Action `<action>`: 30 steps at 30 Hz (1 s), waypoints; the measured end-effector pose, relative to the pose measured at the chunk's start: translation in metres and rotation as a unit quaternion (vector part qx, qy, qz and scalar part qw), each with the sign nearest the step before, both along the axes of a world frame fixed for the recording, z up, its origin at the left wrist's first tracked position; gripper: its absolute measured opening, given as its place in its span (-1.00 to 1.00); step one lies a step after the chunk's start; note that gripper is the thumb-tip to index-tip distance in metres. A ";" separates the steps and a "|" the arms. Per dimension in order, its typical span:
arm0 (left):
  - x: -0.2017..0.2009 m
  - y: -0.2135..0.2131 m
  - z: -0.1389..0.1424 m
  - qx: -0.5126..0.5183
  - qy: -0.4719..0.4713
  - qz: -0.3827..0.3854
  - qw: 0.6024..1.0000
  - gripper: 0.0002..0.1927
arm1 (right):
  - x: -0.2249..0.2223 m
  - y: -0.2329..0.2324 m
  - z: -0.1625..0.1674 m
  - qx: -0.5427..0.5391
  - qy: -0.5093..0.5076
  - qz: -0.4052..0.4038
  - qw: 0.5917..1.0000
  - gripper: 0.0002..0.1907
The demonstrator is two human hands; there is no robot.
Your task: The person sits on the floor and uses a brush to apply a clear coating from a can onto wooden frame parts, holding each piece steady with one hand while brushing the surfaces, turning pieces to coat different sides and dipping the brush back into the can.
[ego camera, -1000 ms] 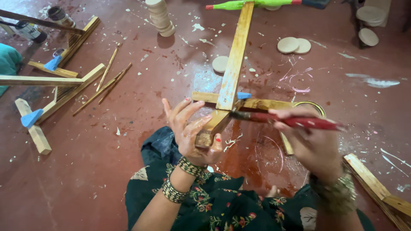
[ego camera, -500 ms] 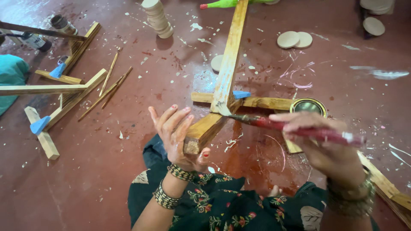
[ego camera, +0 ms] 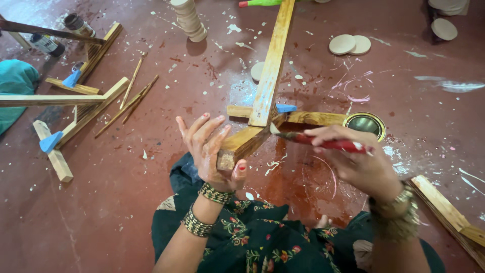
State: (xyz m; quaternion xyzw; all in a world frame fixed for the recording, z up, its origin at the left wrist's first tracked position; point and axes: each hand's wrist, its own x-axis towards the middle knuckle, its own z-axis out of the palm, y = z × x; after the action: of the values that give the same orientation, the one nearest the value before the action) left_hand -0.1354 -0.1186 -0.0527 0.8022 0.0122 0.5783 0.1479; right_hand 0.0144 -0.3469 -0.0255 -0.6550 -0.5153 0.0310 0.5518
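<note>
A wooden frame of crossed slats lies on the red floor, with one short arm raised toward me. My left hand grips the end of that short arm, thumb under it and fingers spread above. My right hand holds a red-handled paintbrush. The brush tip touches the frame near the joint where the slats meet. Both wrists wear bangles. The wood near the joint looks darker and wet.
An open round tin sits right of the joint. Round wooden discs and a stack of discs lie farther off. Another wooden frame with blue wedges and thin sticks lies at left; a slat at right.
My left hand has slid along the short arm and closed more around its end. The brush tip has moved in to the joint. The view has shifted slightly.
</note>
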 end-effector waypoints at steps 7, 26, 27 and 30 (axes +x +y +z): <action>0.000 0.002 -0.004 0.017 -0.003 0.006 1.000 -0.41 | -0.015 -0.025 0.000 0.136 0.093 0.048 0.985 -0.80; -0.013 0.010 -0.024 0.009 0.022 0.011 1.000 -0.20 | -0.024 -0.029 0.024 0.064 0.141 -0.036 0.987 -0.82; -0.013 0.009 -0.023 0.006 0.021 0.015 1.000 -0.20 | -0.021 -0.024 0.012 0.053 0.170 -0.035 0.983 -0.82; -0.009 0.010 -0.020 0.009 0.015 0.015 1.000 -0.20 | -0.017 -0.020 -0.019 0.042 0.177 -0.044 0.982 -0.81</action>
State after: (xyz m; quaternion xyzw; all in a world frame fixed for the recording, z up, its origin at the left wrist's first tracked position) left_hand -0.1441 -0.1091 -0.0724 0.8118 0.0213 0.5685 0.1313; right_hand -0.0026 -0.3674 -0.0449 -0.6370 -0.3810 0.1008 0.6625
